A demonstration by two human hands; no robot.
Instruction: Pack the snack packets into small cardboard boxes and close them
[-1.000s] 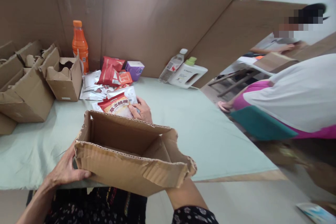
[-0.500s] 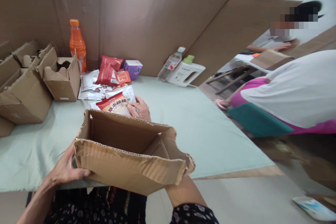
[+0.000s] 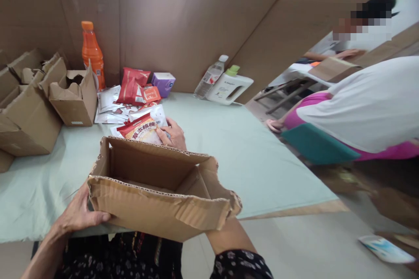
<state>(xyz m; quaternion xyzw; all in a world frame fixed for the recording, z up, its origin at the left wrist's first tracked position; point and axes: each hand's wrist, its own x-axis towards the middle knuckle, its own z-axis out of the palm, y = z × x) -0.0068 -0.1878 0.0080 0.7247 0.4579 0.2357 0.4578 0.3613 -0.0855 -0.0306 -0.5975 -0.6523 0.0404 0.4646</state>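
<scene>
An open cardboard box [image 3: 157, 209] sits at the near edge of the table, and its visible inside holds nothing. My left hand [image 3: 77, 213] grips the box's left end, thumb on the near wall. My right arm passes behind the box. Beyond its far wall, my right hand [image 3: 173, 135] has its fingers on a red and white snack packet [image 3: 140, 130]; part of that hand is hidden by the box. Close behind lie white sachets [image 3: 111, 102], a red packet [image 3: 133, 86] and a purple tissue pack [image 3: 163, 83].
An orange drink bottle [image 3: 92, 56] and several cardboard boxes [image 3: 72, 104] stand at the left. A clear bottle [image 3: 211, 77] and a white jug [image 3: 231, 87] lean on the cardboard wall [image 3: 183, 22]. A person in white [image 3: 366, 109] sits at right.
The view has shifted slightly, so everything sits a little further left and higher. My hands keep their places on the box and the packet.
</scene>
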